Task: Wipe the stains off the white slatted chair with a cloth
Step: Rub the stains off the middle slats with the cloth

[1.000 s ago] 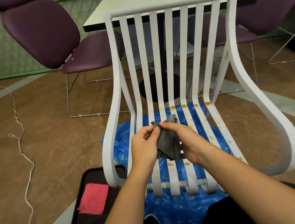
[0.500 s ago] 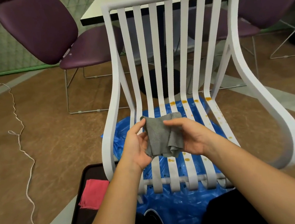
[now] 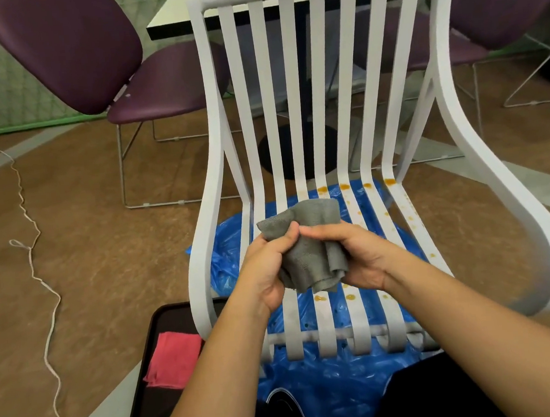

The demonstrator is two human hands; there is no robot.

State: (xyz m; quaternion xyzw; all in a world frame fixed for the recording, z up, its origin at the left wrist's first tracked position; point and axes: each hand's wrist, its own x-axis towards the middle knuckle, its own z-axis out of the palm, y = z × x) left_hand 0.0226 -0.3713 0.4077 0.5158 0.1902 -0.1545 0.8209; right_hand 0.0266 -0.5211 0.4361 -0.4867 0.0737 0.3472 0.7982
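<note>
Chair (image 3: 291, 75), white, hard and smooth, centre of the frame: curved flat slats run from the tall back down into the seat, with looping side rails. Stains (image 3: 323, 189), orange, glossy blobs along the seat-back bend at centre right, with smaller drips down the right slats and below the hands. Cloth (image 3: 310, 255), grey, soft napped weave, crumpled with a folded flap standing at its top, held just above the seat slats at frame centre. Left hand (image 3: 267, 268): thumb pressed on the cloth's left face, fingers curled round behind it. Right hand (image 3: 362, 254): fingers curled round the cloth's right side, pinching it near the top. Sheet (image 3: 314, 386), blue crinkled plastic, under the chair. Tray (image 3: 151, 326), black, rounded corner, lower left, touching the chair's left rail; on it a pink folded cloth (image 3: 173, 361). Cord (image 3: 43, 292), white, twisted, trailing over the brown mottled floor (image 3: 106, 254) at left. Purple shell chair (image 3: 67, 50), wire legs, upper left. Table (image 3: 167, 26), pale top with dark edge, behind the slats.
</note>
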